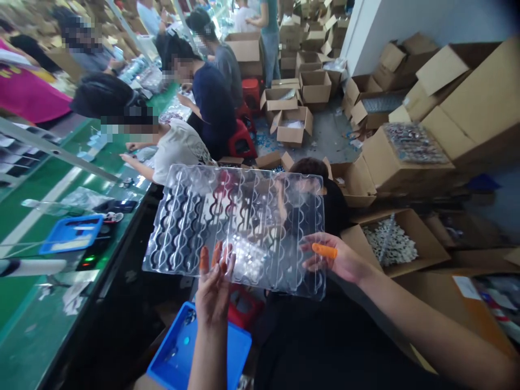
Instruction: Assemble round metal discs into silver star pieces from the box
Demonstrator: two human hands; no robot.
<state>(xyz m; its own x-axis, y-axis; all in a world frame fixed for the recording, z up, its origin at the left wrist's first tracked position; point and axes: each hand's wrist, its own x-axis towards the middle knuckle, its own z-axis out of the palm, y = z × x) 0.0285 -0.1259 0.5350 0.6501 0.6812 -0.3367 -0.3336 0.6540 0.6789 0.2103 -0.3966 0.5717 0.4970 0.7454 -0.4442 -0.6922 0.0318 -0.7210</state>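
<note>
A clear plastic blister tray [244, 216] with rows of scalloped hollows is held up in front of me, tilted, and things behind show through it. My left hand [213, 287] supports its near edge from below, with orange covers on some fingertips seen through the plastic. At the tray's right edge, my right hand [339, 257] grips it, an orange cover on one finger and other fingers behind the sheet. Below my left hand lies a blue bin [238, 346] with a few small pieces inside.
On the left runs a green workbench [24, 325] with a small blue tray [91, 222] and plastic bags. Several people sit along it on red stools [242, 140]. To the right stand open cardboard boxes, one filled with white parts [392, 241]. One person sits low behind the clear tray.
</note>
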